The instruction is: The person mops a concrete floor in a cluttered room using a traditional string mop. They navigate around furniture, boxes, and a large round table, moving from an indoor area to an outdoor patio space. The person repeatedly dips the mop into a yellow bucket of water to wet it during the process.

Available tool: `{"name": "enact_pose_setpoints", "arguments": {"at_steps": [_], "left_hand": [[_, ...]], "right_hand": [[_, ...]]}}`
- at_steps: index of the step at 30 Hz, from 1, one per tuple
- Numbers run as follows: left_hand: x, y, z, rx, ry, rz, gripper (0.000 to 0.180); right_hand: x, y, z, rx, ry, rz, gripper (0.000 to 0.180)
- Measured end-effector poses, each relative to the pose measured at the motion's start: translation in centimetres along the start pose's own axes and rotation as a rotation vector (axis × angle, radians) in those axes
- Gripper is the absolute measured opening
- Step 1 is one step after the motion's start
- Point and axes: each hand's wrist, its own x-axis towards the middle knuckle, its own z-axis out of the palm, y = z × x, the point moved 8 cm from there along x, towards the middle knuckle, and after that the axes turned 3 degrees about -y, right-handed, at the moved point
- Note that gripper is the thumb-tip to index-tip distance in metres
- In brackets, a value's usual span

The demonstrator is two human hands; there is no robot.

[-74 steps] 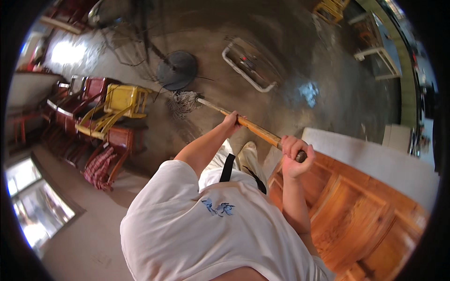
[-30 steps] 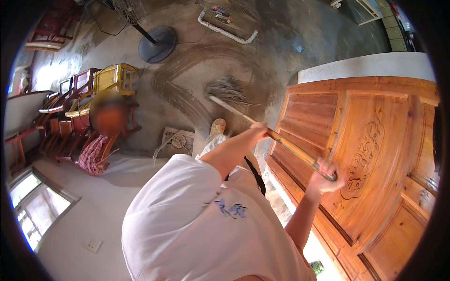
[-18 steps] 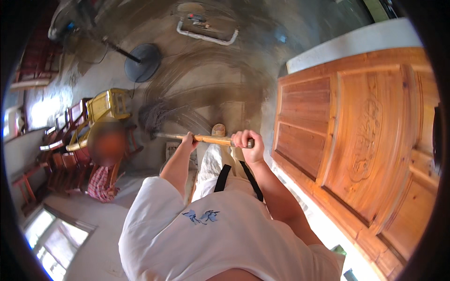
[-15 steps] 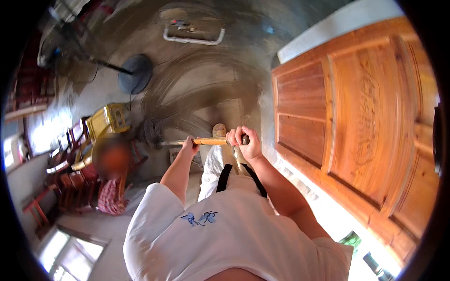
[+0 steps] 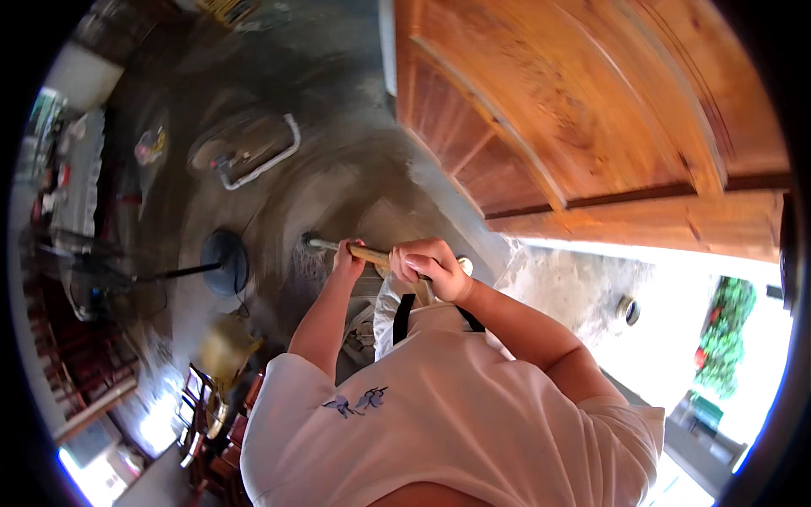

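Note:
Both my hands are closed round the wooden handle of a mop (image 5: 372, 254), held across in front of my body. My left hand (image 5: 347, 258) grips farther down the stick, near where wood meets a pale shaft. Nearer the top end, my right hand (image 5: 429, 267) wraps the handle, its thumb lying across the fingers. The shaft runs left to a grey, stringy mop head (image 5: 311, 260) on the concrete floor (image 5: 384, 215). Damp, curved streaks mark the floor around it.
A large carved wooden door (image 5: 549, 93) stands at the right, beside a bright opening. At the left are a fan's round dark base (image 5: 225, 262), a blurred yellow stool (image 5: 226, 348) and dark red wooden chairs (image 5: 203, 406). Farther off lies a bent white tube (image 5: 263, 165).
My view has turned to the right, bringing the outdoor opening into sight. The mop head has come nearer my body, and the person at the left is no longer visible. Both hands keep their grip.

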Motion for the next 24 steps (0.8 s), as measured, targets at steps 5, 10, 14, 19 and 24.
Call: {"name": "enact_pose_setpoints", "arguments": {"at_steps": [5, 10, 14, 19, 24], "left_hand": [[2.9, -10.2, 7.5, 0.153, -0.152, -0.132, 0.01], [4.5, -23.2, 11.4, 0.38, -0.207, -0.401, 0.005], [9.1, -30.2, 10.1, 0.7, -0.446, -0.651, 0.016], [2.2, -32.6, 12.9, 0.931, -0.348, -0.877, 0.022], [2.3, -31.1, 16.0, 1.143, -0.323, -0.876, 0.021]], "right_hand": [[-7.2, -5.6, -6.6, -0.106, 0.298, -0.064, 0.036], [-15.2, -11.4, -12.1, -0.141, 0.623, -0.114, 0.038], [-18.4, -16.1, -11.5, -0.328, 0.746, -0.164, 0.036], [-19.4, -17.6, -9.4, -0.666, 0.9, -0.242, 0.025], [-20.4, -16.2, -11.1, -0.624, 0.841, -0.066, 0.029]]}}
